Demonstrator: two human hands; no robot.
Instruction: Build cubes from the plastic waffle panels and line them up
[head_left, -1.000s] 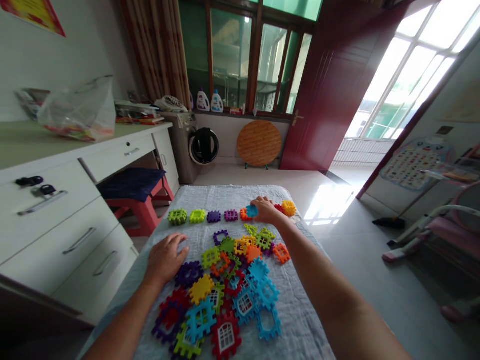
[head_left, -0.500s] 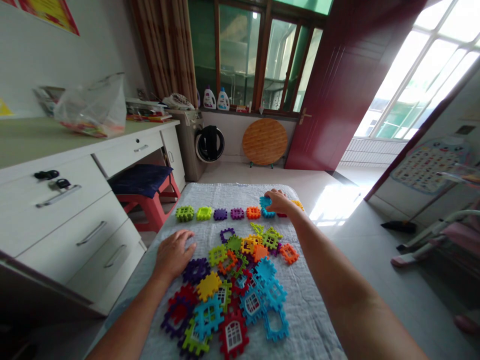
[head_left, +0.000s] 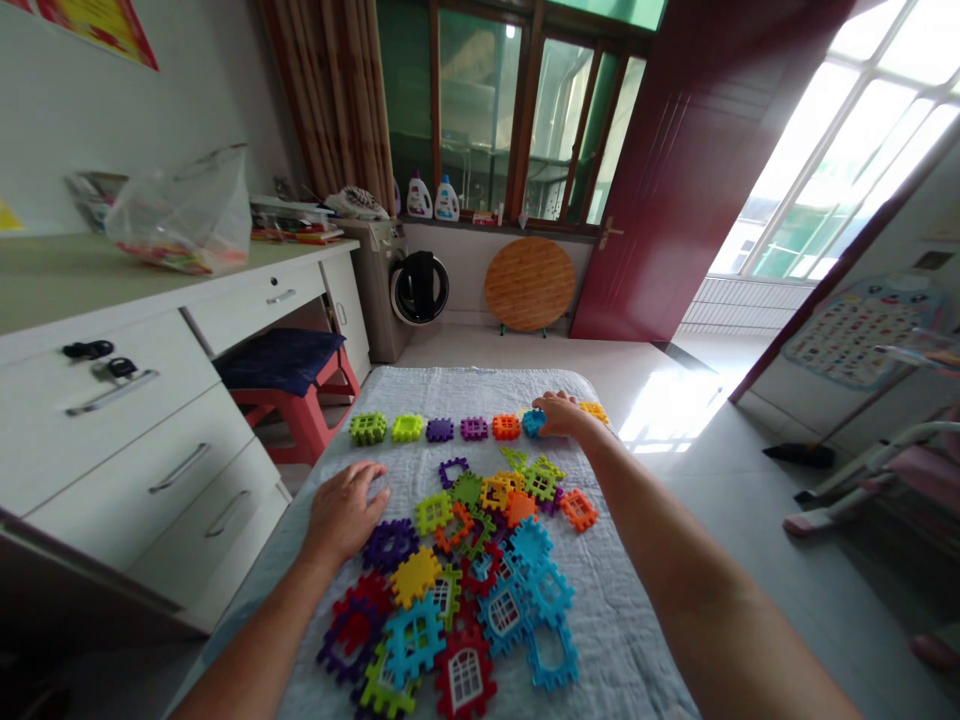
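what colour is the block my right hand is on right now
Light blue; the block shows best in the head view, beside your right hand.

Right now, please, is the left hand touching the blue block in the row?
No, the right hand is at the blue block, while the left hand is beside the loose pieces.

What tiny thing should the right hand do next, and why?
I think the right hand should gently let go of the blue block. It still has hold of it, but the block looks lined up in the row, beside the orange block.
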